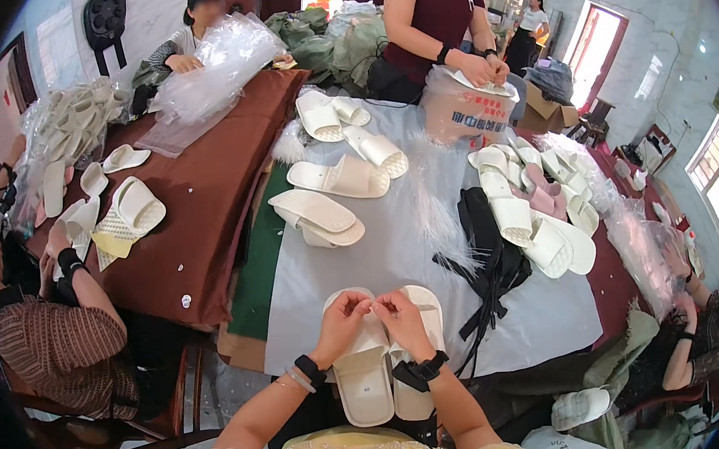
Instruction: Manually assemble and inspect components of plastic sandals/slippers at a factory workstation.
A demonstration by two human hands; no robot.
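Observation:
A pair of cream slippers lies at the table's near edge, the left slipper (364, 387) beside the right slipper (427, 306). Above them my left hand (344, 319) and my right hand (401, 317) meet with their fingertips pinched together. Something tiny and whitish seems to be between the fingers, too small to name. Both hands partly cover the slippers. Further off on the grey cloth rest more cream slippers, among them a stacked pair (317, 217) and a single slipper (339, 177).
A heap of cream slippers (543, 246) with a pink pair (544, 194) lies to the right, near black straps (488, 255) and thin clear strands (440, 208). Across the table a co-worker handles a clear printed bag (461, 115). Other people sit left and right; brown cloth (202, 205) covers the left table.

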